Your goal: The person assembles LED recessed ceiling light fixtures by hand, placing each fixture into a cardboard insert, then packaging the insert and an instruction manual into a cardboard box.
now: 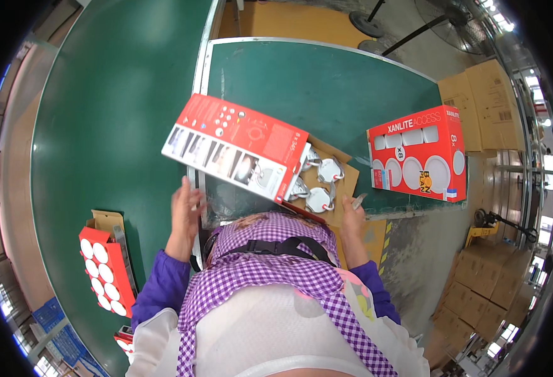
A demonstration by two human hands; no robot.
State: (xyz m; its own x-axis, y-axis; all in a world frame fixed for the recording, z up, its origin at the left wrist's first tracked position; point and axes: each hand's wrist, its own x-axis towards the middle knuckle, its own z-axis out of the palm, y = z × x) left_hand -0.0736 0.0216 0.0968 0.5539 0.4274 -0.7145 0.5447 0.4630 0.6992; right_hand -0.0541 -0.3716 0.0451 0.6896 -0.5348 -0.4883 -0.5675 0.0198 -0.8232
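A red and white carton (238,147) lies tilted across the edge of the green table, its open end toward the right. Inside that end show several round white light fittings (319,200) with silvery metal parts. My right hand (353,223) is closed beside the carton's brown flap (346,182), pinching a small pale, translucent strip (358,201); whether it also touches the flap I cannot tell. Just below the carton's left part, my left hand (187,213) is held up with its fingers apart, slightly blurred and holding nothing.
A shut red carton (417,154) stands on the table at the right. On the green surface (113,144) at the left stands an open red carton (107,273) with white discs on its side. Brown cartons (487,283) are stacked beyond, near a floor fan (455,19).
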